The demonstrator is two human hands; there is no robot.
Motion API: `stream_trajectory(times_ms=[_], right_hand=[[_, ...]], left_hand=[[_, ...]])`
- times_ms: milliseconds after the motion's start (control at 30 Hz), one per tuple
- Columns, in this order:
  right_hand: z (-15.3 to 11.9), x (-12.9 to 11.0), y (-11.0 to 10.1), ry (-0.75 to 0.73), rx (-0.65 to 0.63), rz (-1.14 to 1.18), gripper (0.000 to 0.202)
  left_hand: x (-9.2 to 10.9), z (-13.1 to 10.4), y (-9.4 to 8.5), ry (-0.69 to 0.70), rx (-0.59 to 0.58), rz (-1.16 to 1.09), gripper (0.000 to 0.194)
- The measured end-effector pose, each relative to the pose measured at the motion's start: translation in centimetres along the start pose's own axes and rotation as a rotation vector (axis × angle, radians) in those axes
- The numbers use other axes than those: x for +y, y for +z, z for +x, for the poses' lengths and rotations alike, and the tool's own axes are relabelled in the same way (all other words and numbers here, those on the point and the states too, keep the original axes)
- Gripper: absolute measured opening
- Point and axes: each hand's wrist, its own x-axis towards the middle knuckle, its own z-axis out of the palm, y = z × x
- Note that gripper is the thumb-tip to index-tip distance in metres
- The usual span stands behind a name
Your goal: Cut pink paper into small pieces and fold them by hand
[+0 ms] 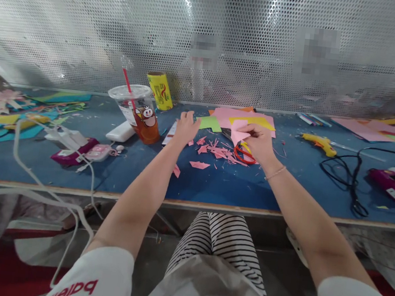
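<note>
My right hand point(259, 143) pinches a small piece of pink paper point(237, 132) above the table, beside a pair of scissors with red handles point(245, 158). To the left, my left hand point(187, 127) reaches forward with its fingers loosely apart, and no held thing shows in it. A phone-like flat object point(170, 134) lies just left of that hand, partly hidden by it. Pink paper scraps point(218, 151) are heaped between my hands, with a larger scrap point(199, 165) nearer me. Behind them lie a green sheet point(210, 123) and stacked pink sheets point(227, 115).
Left stand a plastic cup with brown drink point(146, 126) and a yellow cardboard tube point(160, 91). White cables and a purple power strip point(73, 153) lie farther left. On the right are a yellow glue gun point(320, 143) and black cord point(354, 174). Perforated metal point(242, 54) walls the back.
</note>
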Motion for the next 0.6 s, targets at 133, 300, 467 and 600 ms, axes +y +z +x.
stream_trajectory(times_ms=[133,300,467,600], right_hand=[[-0.1,-0.3,0.1,-0.079,0.006,-0.025,0.013],[-0.2,-0.3,0.4,-0.072,-0.041,-0.026,0.011],[-0.4,-1.2,0.8,-0.094,-0.074,-0.018,0.009],[-0.6,-1.4,1.0,-0.06,-0.068,-0.016,0.011]], left_hand=[[4.4,-1.8,0.8,-0.066,-0.306,-0.773,0.033],[7.6,-4.9,1.2,-0.105,-0.61,-1.295,0.032],[8.3,-5.8,1.3,-0.183,-0.644,-1.452,0.024],[8.0,-5.7,1.6,-0.162,-0.698,-1.529,0.025]])
